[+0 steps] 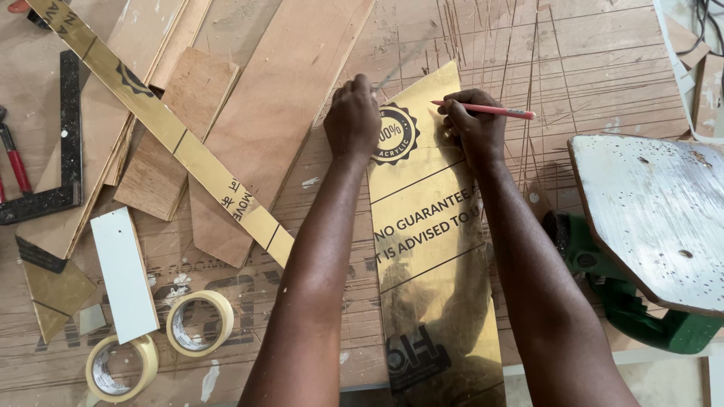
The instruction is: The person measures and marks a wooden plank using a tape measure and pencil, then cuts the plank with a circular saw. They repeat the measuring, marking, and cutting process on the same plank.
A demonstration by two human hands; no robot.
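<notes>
A long gold mirrored sheet (434, 264) with black print lies on the scored wooden worktop, running from the bottom edge up to the middle. My left hand (351, 120) is closed near the sheet's upper left corner, gripping a thin metal ruler (400, 64) that slants up to the right. My right hand (473, 126) rests on the sheet's upper right corner and holds a red pencil (486, 110) pointing left at the sheet's top edge.
A narrow gold strip (162, 124) lies diagonally over plywood offcuts (249, 128) at left. A black square (66, 136), a white board piece (124, 275) and two masking tape rolls (200, 322) sit at left. A green power tool with a metal baseplate (656, 218) is at right.
</notes>
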